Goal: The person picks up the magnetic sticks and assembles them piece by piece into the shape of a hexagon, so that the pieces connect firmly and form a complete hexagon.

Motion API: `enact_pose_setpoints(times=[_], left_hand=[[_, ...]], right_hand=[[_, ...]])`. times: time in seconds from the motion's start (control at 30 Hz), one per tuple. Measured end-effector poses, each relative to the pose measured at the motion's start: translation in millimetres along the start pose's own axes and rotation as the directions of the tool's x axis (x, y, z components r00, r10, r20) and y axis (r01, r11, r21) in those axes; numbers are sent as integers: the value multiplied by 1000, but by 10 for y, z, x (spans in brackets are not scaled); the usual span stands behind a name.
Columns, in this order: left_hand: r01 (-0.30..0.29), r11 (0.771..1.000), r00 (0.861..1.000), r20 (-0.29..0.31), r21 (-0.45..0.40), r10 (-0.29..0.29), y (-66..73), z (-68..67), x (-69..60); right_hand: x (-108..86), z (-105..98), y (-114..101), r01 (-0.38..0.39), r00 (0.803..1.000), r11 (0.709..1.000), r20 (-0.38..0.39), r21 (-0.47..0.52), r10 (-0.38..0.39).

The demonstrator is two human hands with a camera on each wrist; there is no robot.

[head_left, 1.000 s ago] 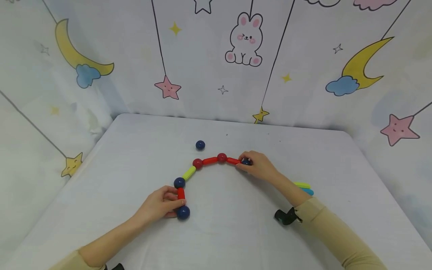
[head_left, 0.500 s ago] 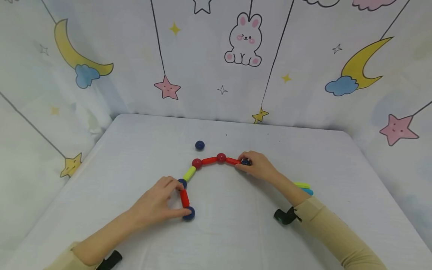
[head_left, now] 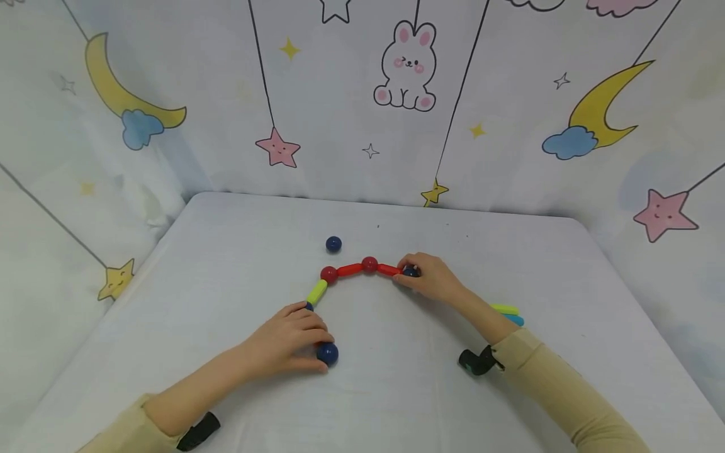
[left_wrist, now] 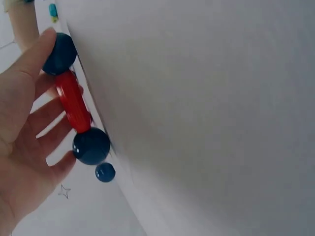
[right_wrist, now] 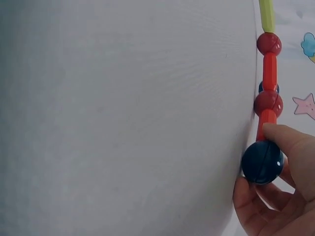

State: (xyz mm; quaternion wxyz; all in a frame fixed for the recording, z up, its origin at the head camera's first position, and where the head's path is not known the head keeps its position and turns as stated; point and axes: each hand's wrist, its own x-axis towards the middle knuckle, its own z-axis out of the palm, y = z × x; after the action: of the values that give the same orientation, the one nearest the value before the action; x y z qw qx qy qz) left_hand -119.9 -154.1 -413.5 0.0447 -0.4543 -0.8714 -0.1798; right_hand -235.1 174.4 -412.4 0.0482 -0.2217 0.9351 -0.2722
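Our chain of balls and rods (head_left: 350,270) lies along the counter (head_left: 396,396), bowed away from us. At the chain's left end, our left hand (head_left: 289,340) grips the last stretch, thumb against the end ball (left_wrist: 60,54) and fingers behind the red rod (left_wrist: 74,102). We cannot tell whether that stretch is slightly lifted. At the chain's right end, our right hand (head_left: 433,277) pinches the large blue ball (right_wrist: 263,162), thumb by the rod joined to it.

The step looks like adjusting the chain's bend. We would do well to anchor the right end and turn the left stretch gently and level, supporting both its balls together. The joints look like mere end-to-end contact, so a tug or twist could part them, most likely beside the yellow rod (head_left: 316,292).

Beyond the chain sits a loose ball (head_left: 333,244); right of the chain, past our right hand, lie two spare rods (head_left: 506,309).
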Motion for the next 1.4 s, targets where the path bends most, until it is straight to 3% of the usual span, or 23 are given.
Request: enact_pose_setpoints(times=[0.27,0.63,0.93,1.17,1.3,1.4], left_hand=[[67,996,997,-39,63,-65,179,79,55],[139,988,990,28,60,-141,289,110,104],[173,983,985,9,55,-173,357,120,113],[181,981,983,23,64,-183,390,128,136],[171,985,984,53,34,-173,379,97,226],[163,986,984,76,-27,-161,325,-17,417]], right_hand=[[58,24,-7,14,1000,1000,-1,-20,-14],[136,76,-39,10,1000,1000,3,-18,-10],[166,85,-107,47,999,999,1,-11,-47],[190,112,-143,26,1000,1000,11,-14,-26],[182,104,-124,-15,999,1000,33,21,14],[164,76,-88,-57,997,996,52,68,53]])
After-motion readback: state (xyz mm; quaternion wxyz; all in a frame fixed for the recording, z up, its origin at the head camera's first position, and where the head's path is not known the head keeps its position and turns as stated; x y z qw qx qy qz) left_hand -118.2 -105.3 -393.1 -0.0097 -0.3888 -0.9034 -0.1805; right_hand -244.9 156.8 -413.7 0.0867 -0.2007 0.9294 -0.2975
